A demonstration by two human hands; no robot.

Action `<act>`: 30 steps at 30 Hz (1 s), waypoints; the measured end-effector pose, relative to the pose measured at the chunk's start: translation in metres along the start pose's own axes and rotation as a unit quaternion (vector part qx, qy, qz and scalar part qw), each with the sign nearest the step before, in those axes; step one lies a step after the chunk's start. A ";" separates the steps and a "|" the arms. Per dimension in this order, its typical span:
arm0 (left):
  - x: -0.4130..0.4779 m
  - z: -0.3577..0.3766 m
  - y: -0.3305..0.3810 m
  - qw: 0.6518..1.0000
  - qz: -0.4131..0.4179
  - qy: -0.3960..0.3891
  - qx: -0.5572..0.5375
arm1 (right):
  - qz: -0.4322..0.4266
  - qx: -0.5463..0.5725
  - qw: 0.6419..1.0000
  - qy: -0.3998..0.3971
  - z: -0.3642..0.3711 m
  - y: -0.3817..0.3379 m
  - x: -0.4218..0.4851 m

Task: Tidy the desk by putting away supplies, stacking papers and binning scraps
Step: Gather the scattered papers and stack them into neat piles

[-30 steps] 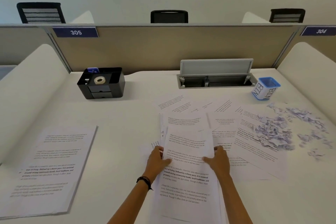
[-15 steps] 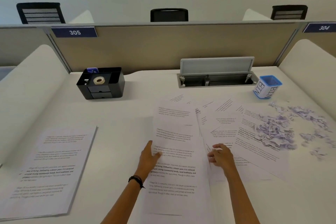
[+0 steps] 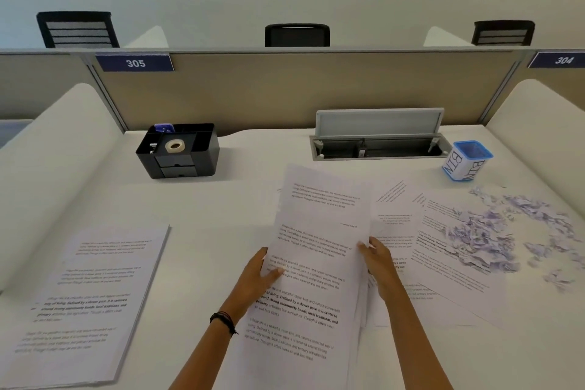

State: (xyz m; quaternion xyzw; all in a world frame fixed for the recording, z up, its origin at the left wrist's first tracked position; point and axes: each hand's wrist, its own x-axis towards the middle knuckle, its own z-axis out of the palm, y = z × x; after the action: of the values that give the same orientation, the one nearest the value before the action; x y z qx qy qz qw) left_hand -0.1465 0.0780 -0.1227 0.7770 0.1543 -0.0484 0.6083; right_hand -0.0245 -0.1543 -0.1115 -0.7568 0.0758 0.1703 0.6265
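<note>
Head view: a sheaf [image 3: 313,266] of printed pages is being held over the middle of a white desk [image 3: 221,215], slanted so that its far end is leaning to the right. Its left edge is being pinched by the left hand [image 3: 259,275], with the thumb lying on top of the print and the fingers going underneath. A dark bracelet [image 3: 223,321] is being worn on that wrist. The sheaf's right edge is being gripped by the right hand [image 3: 378,266], its fingers curling round the paper. Whether the near end of the sheaf is resting on the desk cannot be told.

Loose pages [image 3: 443,266] are lying fanned and overlapping just right of the sheaf, some partly under it. Torn scraps [image 3: 493,231] are lying strewn over the rightmost page and the desk beyond. A blue cup [image 3: 465,161] marked BIN is standing near the scraps at the far right, beside an open cable hatch [image 3: 380,136]. A neat stack [image 3: 85,301] of pages is lying well apart at the near left. A black organiser [image 3: 180,155] is standing at the far left by the divider [image 3: 285,89], with a tape roll [image 3: 173,146] lying in its top tray and a blue item [image 3: 164,128] sticking up at its back. A plate [image 3: 135,63] reading 305 is being displayed on the divider.
</note>
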 end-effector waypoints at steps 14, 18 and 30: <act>-0.003 -0.013 -0.025 0.987 -0.116 -0.044 0.099 | 0.051 -0.136 0.980 -0.138 -0.004 0.033 -0.009; 0.000 -0.004 -0.021 0.993 -0.080 0.024 0.086 | -0.035 -0.257 0.966 0.016 0.006 0.032 -0.010; 0.010 0.036 0.001 0.990 -0.080 0.058 -0.100 | -0.001 -0.187 0.982 0.004 0.008 0.023 -0.006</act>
State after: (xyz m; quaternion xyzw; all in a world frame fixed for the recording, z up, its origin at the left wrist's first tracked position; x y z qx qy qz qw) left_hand -0.1325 0.0448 -0.1333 0.6989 0.2554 -0.0357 0.6671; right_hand -0.0388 -0.1522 -0.1320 -0.8613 0.0445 0.1776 0.4739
